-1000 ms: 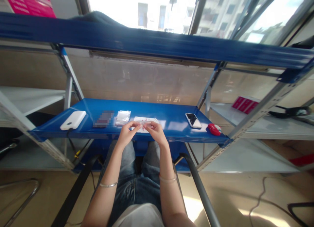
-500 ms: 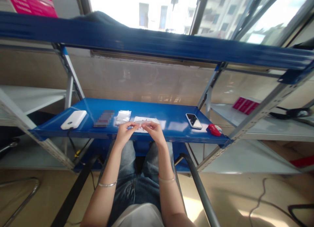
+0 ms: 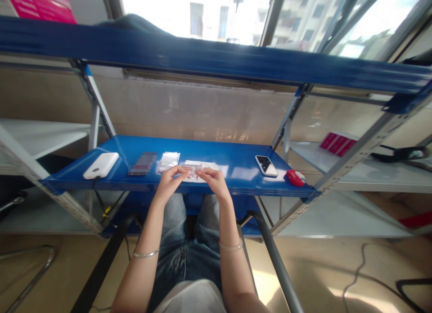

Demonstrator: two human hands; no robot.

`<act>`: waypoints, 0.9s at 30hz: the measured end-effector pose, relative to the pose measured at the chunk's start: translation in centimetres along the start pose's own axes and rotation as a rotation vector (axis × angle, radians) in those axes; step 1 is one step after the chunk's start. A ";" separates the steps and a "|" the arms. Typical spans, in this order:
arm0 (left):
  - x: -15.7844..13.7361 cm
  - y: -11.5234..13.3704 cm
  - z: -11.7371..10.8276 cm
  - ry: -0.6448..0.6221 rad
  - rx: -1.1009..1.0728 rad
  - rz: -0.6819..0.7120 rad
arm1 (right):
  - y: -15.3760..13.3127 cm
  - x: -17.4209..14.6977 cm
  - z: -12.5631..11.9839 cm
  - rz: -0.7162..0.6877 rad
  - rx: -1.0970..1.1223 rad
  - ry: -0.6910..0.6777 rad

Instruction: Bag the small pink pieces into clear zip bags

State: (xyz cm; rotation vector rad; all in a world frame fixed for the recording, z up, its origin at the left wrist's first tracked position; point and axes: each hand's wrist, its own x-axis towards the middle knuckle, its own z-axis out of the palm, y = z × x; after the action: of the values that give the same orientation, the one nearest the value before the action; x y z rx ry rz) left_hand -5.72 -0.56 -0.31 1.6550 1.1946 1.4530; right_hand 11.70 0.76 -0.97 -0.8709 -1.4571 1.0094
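My left hand (image 3: 173, 181) is closed in a pinch over the front of the blue shelf. My right hand (image 3: 216, 180) faces it, thumb and fingers also pinched together. A narrow gap separates the fingertips. Something thin and see-through seems to lie between them, too faint to make out. Under and just behind the fingers lies a white sheet (image 3: 206, 165) with small red bits on it. To the left of the sheet is a small pile of clear plastic bags (image 3: 169, 160), near my left hand but apart from it.
On the blue shelf (image 3: 232, 153) lie a white device (image 3: 101, 165) with a cable, a blurred-out flat item (image 3: 143, 163), a phone (image 3: 266, 166) and a red-and-white object (image 3: 295, 178). A blue beam (image 3: 216, 61) crosses above. Chair armrests (image 3: 270, 250) flank me.
My hands have moved slightly apart, so the gap between the fingertips is wider. More of the red bits on the white sheet now shows between them.
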 end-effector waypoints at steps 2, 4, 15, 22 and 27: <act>0.0 0.0 0.0 -0.023 -0.029 -0.009 | 0.0 0.0 0.0 -0.006 -0.015 -0.012; -0.1 0.0 -0.2 -0.047 -0.042 -0.010 | 0.1 0.1 0.0 0.001 -0.027 -0.019; 0.0 0.1 -0.5 -0.122 -0.005 -0.009 | 0.3 0.1 0.6 0.036 0.029 -0.027; 0.0 -0.1 -0.9 -0.084 0.088 -0.007 | 1.0 0.3 0.7 0.064 0.036 0.022; 0.2 -0.6 -1.2 -0.009 0.086 -0.030 | 1.1 0.4 1.0 0.061 0.076 -0.012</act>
State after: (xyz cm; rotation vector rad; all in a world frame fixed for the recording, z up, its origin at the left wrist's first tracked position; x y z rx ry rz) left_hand -7.06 -0.24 -0.55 1.6916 1.2882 1.3923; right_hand 10.64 1.47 -1.90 -0.8601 -1.4000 1.1102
